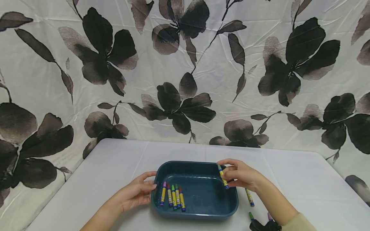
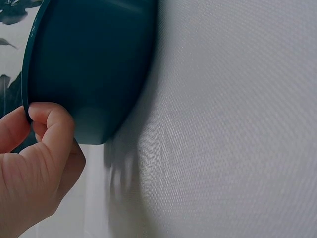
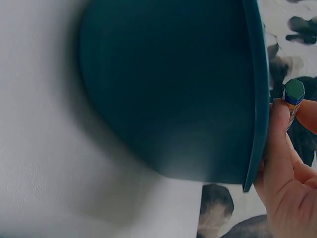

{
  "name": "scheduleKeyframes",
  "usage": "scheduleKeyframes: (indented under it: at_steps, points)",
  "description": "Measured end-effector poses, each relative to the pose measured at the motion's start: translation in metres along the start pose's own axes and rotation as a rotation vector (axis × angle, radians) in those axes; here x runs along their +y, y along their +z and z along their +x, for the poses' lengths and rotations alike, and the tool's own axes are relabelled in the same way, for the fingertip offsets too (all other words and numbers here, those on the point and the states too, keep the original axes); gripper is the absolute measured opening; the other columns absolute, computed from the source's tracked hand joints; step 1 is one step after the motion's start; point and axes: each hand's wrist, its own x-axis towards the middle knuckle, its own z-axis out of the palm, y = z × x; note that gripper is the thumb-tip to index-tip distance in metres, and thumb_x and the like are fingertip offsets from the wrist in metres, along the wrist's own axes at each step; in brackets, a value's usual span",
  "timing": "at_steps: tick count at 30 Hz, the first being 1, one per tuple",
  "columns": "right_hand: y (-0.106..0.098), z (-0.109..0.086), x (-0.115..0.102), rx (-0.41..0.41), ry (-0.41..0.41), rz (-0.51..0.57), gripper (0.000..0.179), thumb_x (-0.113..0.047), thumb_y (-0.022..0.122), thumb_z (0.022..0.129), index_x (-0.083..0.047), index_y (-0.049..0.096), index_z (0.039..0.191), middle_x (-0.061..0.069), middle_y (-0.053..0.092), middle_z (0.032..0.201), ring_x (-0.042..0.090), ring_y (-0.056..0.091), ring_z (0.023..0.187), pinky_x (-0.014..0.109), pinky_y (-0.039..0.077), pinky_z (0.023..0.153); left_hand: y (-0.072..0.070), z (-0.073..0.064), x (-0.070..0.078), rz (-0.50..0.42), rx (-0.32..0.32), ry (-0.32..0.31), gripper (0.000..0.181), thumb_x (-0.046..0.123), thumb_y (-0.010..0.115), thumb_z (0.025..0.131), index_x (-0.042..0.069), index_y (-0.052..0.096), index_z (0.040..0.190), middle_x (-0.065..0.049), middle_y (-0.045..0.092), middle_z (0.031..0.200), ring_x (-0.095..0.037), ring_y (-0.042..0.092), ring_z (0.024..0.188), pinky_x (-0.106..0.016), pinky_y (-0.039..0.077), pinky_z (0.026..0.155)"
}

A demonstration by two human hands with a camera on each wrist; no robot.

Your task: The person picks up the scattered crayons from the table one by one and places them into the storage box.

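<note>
A dark teal plastic tray [image 1: 202, 195] with rounded corners sits on the white table. My left hand [image 1: 137, 192] grips its left rim; in the left wrist view the fingers [image 2: 52, 116] pinch that edge. Several crayons in yellow wrappers, including a purple-tipped crayon [image 1: 163, 194] and a green-tipped crayon [image 1: 174, 197], lie side by side at the tray's left end. Over the right end, my right hand [image 1: 241, 175] holds a green crayon [image 1: 222, 175] between thumb and fingers, its green tip pointing up and away. The right wrist view shows this crayon's flat end [image 3: 295, 89] beside the rim.
Right of the tray, another yellow-wrapped crayon [image 1: 250, 198] lies on the table [image 1: 277, 170], partly behind my right forearm. Near the bottom edge, a green tip [image 1: 251, 215] and a purple tip [image 1: 269, 216] show above a black shape [image 1: 263, 226]. A floral cloth [image 1: 179, 64] hangs behind the table.
</note>
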Motion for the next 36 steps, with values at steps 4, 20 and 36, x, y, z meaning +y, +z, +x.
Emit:
scheduleKeyframes:
  at_steps: [4, 20, 36]
  points:
    - [0.006, 0.005, 0.001, -0.022, -0.008, 0.009, 0.060, -0.004, 0.061, 0.078, 0.005, 0.038, 0.133, 0.003, 0.060, 0.083, 0.016, 0.053, 0.075, 0.029, 0.052, 0.063, 0.001, 0.000, 0.001, 0.000, 0.005, -0.001, 0.066, -0.002, 0.048, 0.092, 0.006, 0.009, 0.145, -0.012, 0.047, 0.118, -0.017, 0.051, 0.095, -0.029, 0.049, 0.075]
    - [0.040, 0.022, 0.007, -0.056, 0.046, 0.001, 0.058, 0.000, 0.061, 0.076, 0.006, 0.042, 0.130, 0.003, 0.061, 0.079, 0.014, 0.056, 0.071, 0.028, 0.051, 0.060, 0.001, 0.000, 0.000, -0.007, -0.003, -0.007, 0.066, -0.002, 0.048, 0.092, 0.006, 0.008, 0.145, -0.013, 0.045, 0.120, -0.017, 0.051, 0.096, -0.029, 0.050, 0.076]
    - [0.065, 0.032, 0.023, 0.000, 0.113, 0.015, 0.050, 0.006, 0.060, 0.076, 0.003, 0.047, 0.124, 0.001, 0.060, 0.075, 0.013, 0.055, 0.068, 0.025, 0.051, 0.055, 0.000, 0.001, 0.001, -0.011, 0.000, -0.013, 0.065, -0.002, 0.048, 0.093, 0.007, 0.010, 0.145, -0.012, 0.046, 0.119, -0.018, 0.051, 0.096, -0.030, 0.050, 0.078]
